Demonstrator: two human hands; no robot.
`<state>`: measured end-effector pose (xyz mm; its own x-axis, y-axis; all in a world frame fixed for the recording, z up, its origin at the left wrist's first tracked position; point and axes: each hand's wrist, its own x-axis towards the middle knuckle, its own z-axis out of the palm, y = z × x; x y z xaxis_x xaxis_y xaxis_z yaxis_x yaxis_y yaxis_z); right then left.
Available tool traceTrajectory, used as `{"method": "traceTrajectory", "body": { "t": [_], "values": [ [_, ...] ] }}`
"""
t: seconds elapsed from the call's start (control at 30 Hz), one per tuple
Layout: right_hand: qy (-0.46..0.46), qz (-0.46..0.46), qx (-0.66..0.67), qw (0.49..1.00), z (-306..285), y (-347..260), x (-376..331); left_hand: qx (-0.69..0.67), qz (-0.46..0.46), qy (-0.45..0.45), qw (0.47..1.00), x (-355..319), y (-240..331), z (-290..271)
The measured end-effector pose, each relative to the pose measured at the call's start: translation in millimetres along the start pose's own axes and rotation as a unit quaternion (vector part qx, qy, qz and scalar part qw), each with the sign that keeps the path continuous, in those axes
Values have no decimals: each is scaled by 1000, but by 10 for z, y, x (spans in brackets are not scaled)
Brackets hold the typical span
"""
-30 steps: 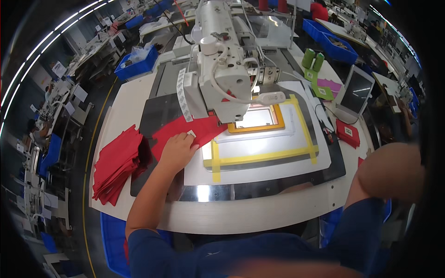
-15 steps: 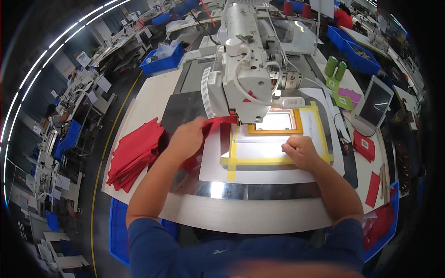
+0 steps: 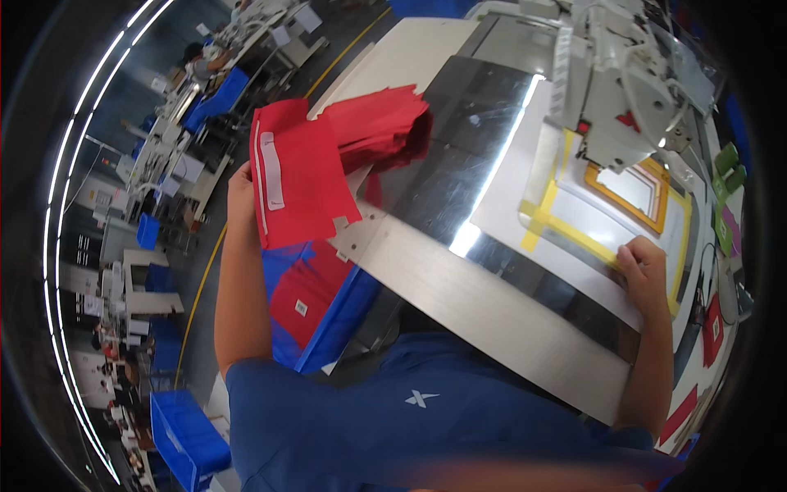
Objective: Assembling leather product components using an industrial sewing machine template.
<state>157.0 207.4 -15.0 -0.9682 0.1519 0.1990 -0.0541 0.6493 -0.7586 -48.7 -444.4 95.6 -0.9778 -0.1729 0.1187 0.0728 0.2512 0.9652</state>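
The left hand [image 3: 240, 193] has come away from the sewing machine [image 3: 611, 90]. Half a second ago it lay on red cloth at the needle; now it holds a red piece [image 3: 299, 180] up past the left edge of the worktop [image 3: 459, 283], above the blue bin [image 3: 328, 316] that stands below that edge. The fingers are closed on the piece's left edge, though the cloth hides most of them. The piece hangs flat and shows a white strip [image 3: 271, 170] sewn along its length. Judging by that strip, the seam is done and the piece is being lifted off toward the bin, where more red cloth already lies.

The right hand [image 3: 643, 271] has stayed where it was, resting fingers down on the yellow-taped template [image 3: 607, 217] near the worktop's front right. It presses flat and grips nothing. The stack of red pieces [image 3: 381, 123] lies at the worktop's left edge, just beside the lifted piece.
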Motion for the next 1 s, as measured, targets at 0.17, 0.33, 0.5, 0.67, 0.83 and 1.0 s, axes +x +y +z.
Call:
{"method": "traceTrajectory", "body": {
  "t": [0.17,0.33,0.5,0.67,0.83,1.0],
  "values": [
    [-32,4,2,999,-59,184,28,139,-107,111,978,-487,-468,-1089],
    [-57,12,-6,998,-21,251,86,393,-232,125,881,-882,-1095,-1884],
    [-64,29,-20,997,-50,186,-9,659,-203,14,724,-1118,-1572,-1425],
    [-62,21,-15,998,-36,93,14,626,-291,-83,719,-1353,-2571,-1139],
    [-71,38,-12,997,-58,50,48,570,-394,-72,717,-1512,-3105,-963],
    [-55,34,-10,998,-95,-174,-3,661,-238,-202,682,-1187,-3085,-1168]
  ]
}}
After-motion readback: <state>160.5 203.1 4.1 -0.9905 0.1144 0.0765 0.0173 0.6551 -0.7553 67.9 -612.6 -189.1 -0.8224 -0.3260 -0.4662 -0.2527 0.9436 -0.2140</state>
